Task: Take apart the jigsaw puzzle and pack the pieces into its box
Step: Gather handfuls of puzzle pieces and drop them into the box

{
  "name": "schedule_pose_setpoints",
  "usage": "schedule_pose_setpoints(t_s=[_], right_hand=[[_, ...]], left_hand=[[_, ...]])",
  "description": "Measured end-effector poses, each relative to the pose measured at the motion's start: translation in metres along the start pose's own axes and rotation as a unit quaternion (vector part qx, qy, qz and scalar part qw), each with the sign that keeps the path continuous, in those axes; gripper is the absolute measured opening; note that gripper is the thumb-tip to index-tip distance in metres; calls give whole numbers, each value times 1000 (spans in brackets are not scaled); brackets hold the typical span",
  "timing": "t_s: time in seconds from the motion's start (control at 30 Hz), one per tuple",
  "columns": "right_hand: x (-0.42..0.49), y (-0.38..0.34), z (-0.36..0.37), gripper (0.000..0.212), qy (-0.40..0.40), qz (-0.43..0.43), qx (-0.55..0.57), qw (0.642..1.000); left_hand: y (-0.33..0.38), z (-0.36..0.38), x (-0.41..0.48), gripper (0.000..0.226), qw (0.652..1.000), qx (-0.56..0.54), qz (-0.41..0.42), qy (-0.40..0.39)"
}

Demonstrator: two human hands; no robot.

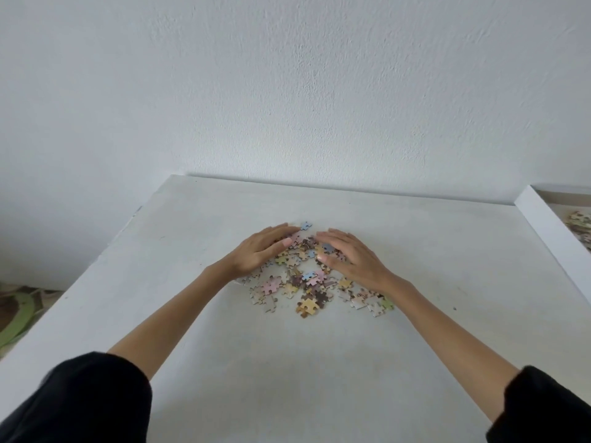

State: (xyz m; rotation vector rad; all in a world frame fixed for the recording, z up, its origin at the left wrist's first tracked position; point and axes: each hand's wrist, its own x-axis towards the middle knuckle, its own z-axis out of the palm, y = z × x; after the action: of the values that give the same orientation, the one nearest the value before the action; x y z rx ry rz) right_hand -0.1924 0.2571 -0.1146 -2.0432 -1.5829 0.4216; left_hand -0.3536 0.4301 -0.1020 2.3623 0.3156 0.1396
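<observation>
A loose heap of pastel jigsaw pieces [303,282] lies in the middle of the white table [319,362]. My left hand [259,251] rests flat on the heap's left side, fingers together and pointing inward. On the right side my right hand [348,257] is cupped over the pieces the same way. Neither hand grips a piece; both lie against the pile. One blue piece [306,225] sits alone just beyond my fingertips. The white puzzle box [550,231] stands at the right edge of the table, with several pieces [580,225] inside it.
A white wall rises right behind the table's far edge. At the lower left, past the table's edge, a green and brown patterned floor mat [19,311] shows. My black sleeves fill the bottom corners.
</observation>
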Motion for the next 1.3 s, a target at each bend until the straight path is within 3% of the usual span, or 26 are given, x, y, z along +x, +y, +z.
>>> schedule_pose_setpoints(t_s=[0.13, 0.47, 0.53, 0.63, 0.73, 0.87, 1.13, 1.3], right_hand=[[9, -5, -7, 48, 14, 14, 39, 999], [32, -3, 3, 45, -18, -18, -66, 998], [16, -4, 0, 51, -16, -10, -14, 1000], [-14, -5, -15, 86, -2, -10, 16, 1000], [-50, 7, -25, 99, -34, 3, -18, 999], [-72, 11, -18, 111, -80, 2, -109, 991], [-27, -8, -4, 129, -89, -16, -103, 991], [-11, -9, -4, 126, -98, -23, -112, 989]], left_hand=[[4, -5, 1, 72, 996, -74, -25, 34], [12, -1, -4, 65, 991, -119, -53, 29], [11, 1, -13, 71, 992, -115, -44, 20], [3, -7, -31, 93, 996, -78, -42, 22], [-7, -15, -54, 114, 997, 36, -62, 2], [-13, 0, -76, 128, 984, 177, -11, -27], [6, 11, -38, 142, 988, 153, 1, -27], [6, 10, -27, 140, 988, 156, 10, -18]])
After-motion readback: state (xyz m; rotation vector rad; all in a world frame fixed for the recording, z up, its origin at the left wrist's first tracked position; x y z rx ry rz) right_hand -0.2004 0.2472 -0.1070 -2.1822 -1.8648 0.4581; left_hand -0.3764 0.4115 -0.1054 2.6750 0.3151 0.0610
